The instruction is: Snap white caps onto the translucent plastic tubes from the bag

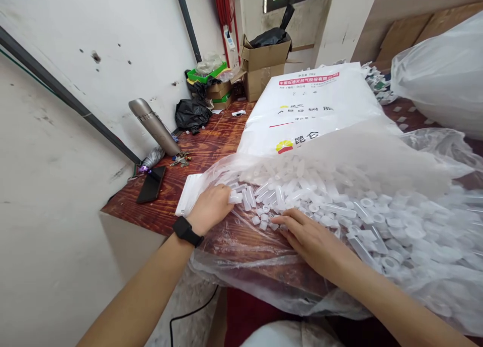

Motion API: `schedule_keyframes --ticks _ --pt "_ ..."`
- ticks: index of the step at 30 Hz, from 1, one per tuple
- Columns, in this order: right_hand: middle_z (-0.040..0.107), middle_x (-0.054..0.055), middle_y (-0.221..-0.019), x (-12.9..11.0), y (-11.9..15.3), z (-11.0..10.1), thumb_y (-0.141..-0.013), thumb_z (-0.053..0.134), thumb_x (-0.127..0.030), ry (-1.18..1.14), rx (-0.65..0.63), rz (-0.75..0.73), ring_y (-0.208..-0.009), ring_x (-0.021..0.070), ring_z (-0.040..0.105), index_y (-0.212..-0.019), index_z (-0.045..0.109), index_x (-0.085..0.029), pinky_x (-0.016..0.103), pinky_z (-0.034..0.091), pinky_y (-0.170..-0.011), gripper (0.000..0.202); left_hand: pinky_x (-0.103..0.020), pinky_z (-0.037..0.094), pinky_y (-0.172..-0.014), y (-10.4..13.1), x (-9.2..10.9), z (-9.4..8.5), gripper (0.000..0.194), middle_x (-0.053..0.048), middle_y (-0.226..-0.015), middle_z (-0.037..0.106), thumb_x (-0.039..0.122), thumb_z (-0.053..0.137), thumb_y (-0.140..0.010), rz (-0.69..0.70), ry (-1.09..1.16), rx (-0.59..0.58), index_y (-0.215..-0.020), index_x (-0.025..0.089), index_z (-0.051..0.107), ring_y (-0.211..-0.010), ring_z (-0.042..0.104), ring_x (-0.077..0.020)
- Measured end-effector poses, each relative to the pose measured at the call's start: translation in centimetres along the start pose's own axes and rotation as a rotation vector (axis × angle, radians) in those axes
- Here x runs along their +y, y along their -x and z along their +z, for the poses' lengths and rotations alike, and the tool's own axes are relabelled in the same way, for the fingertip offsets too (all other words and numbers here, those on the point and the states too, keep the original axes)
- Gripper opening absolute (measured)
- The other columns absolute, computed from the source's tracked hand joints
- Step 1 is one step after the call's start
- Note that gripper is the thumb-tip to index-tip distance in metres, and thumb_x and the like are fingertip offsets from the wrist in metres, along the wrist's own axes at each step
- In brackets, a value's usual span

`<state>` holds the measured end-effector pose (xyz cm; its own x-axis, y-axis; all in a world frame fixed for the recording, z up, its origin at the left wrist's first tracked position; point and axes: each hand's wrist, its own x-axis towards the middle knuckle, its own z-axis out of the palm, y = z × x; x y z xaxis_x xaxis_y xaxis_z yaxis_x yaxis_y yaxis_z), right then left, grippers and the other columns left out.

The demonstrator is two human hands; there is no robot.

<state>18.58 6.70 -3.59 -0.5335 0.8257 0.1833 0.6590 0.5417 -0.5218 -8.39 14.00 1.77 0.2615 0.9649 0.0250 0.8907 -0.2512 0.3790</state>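
My left hand [213, 206], with a black watch [187, 231] on the wrist, is closed around a translucent plastic piece [236, 198] at the left end of the pile. My right hand [304, 231] reaches in from the right, its fingertips at small white caps [263, 219]; whether it grips one is too small to tell. Clear tubes and caps [339, 209] lie heaped on a transparent plastic sheet [264, 266]. A white flat item [186, 193] lies just left of my left hand.
A large white printed sack [309, 100] lies behind the pile. On the wooden table [219, 136] at left are a metal flask [154, 125], keys [181, 159], a phone [151, 184] and a black bag [192, 114]. Cardboard boxes [260, 73] stand behind.
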Motion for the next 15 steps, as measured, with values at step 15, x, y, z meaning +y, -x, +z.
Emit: schedule_keyframes --ticks 15 --pt "0.072 0.005 -0.117 -2.9 3.5 -1.3 -0.104 0.06 -0.035 -0.6 0.361 0.203 -0.11 0.02 0.073 -0.115 0.078 -0.035 0.027 0.063 -0.087 0.021 -0.021 0.051 -0.057 8.4 10.0 5.2 0.038 -0.003 -0.083 0.078 0.041 0.093 -0.072 -0.408 1.63 0.212 -0.093 0.018 0.071 -0.062 0.065 -0.0113"
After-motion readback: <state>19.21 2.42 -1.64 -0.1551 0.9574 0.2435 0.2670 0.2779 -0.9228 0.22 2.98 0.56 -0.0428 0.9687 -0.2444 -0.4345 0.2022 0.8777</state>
